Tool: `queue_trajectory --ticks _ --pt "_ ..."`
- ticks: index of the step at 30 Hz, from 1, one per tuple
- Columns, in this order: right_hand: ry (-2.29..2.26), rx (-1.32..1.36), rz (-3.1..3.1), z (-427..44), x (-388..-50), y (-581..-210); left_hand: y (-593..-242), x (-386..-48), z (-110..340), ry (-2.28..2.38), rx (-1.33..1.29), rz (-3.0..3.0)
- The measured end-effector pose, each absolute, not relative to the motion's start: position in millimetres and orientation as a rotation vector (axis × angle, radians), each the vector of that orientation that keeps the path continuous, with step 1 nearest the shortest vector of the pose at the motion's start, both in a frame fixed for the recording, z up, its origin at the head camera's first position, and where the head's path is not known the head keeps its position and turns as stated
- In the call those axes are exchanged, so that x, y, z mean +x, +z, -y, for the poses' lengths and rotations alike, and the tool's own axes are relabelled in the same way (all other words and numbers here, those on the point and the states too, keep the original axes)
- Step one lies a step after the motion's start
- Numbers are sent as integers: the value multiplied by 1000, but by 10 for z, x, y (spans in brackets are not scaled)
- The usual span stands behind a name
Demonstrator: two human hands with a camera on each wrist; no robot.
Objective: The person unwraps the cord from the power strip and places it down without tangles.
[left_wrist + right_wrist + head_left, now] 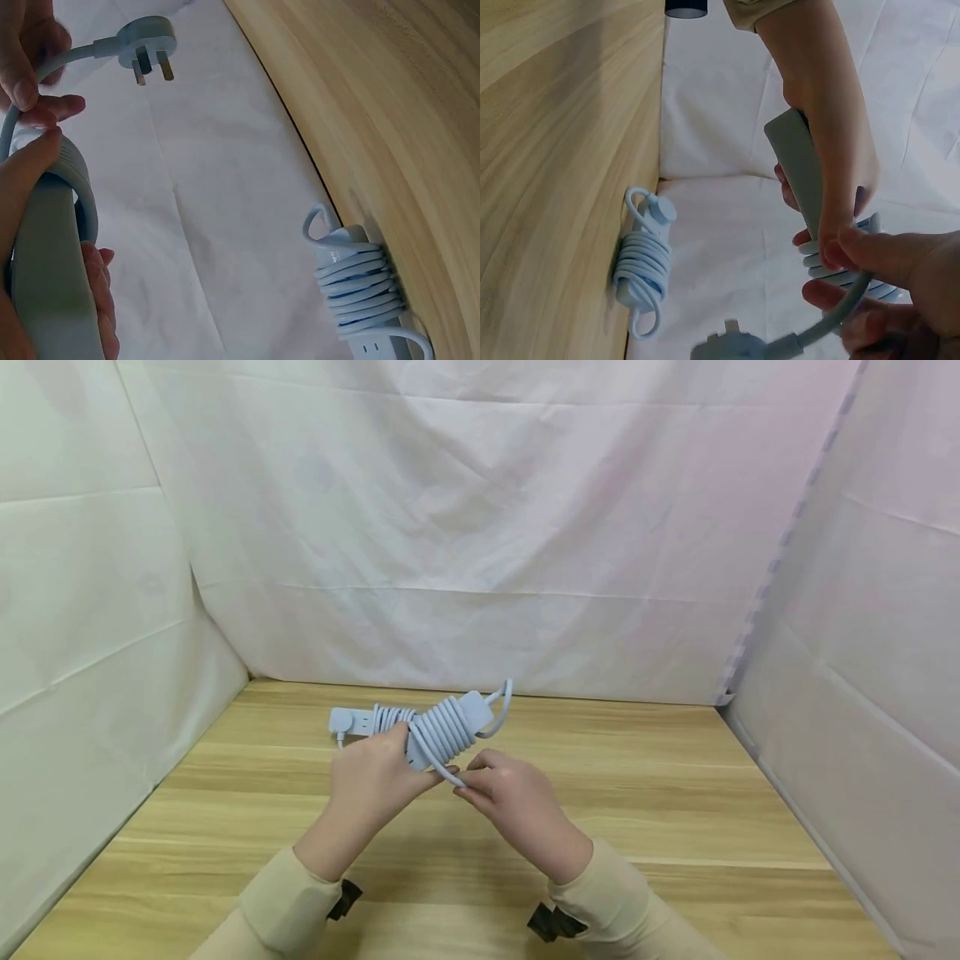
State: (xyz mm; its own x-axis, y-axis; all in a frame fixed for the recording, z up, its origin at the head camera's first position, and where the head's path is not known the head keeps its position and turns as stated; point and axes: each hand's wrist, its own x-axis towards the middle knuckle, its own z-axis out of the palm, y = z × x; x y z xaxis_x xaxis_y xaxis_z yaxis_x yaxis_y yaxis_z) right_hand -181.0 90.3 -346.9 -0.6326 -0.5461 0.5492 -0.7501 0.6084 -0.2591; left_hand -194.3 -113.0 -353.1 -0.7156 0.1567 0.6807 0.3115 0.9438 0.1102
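My left hand (369,774) grips a white power strip (476,711), held tilted above the table. Several turns of its thick white cord (441,731) wrap round the body. With thumb and fingers, my right hand (519,800) pinches the cord's loose end close to the left fingertips. In the left wrist view, the three-pin plug (147,39) hangs free beyond the right fingers; the right wrist view shows the same plug (731,346) at its lower edge. The head view hides it.
A second white power strip (362,722) lies on the wooden table (675,793) behind my left hand, its cord wound round it and a plug on its face. White cloth (480,527) hangs behind the table and along both sides.
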Motion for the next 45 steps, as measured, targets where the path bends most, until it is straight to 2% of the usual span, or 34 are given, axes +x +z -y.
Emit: queue_trajectory --ticks 4,11,22,34,45 --pt "729 972 2446 -893 -1776 -3468 -3555 -1974 1136 -218 -315 2426" --pt "467 931 2147 -927 -1716 -3472 -3598 -1998 1125 -93 -365 2458" --pt "131 1063 1943 -1078 -1770 -3316 -3608 -1997 1115 56 -576 2433" --pt "-102 1470 1699 -1330 -2036 -3015 -3613 -1934 1172 13 -719 2440" --pt "10 1551 1687 -1607 -2358 -3108 -3612 -1815 1226 -32 -934 2246"
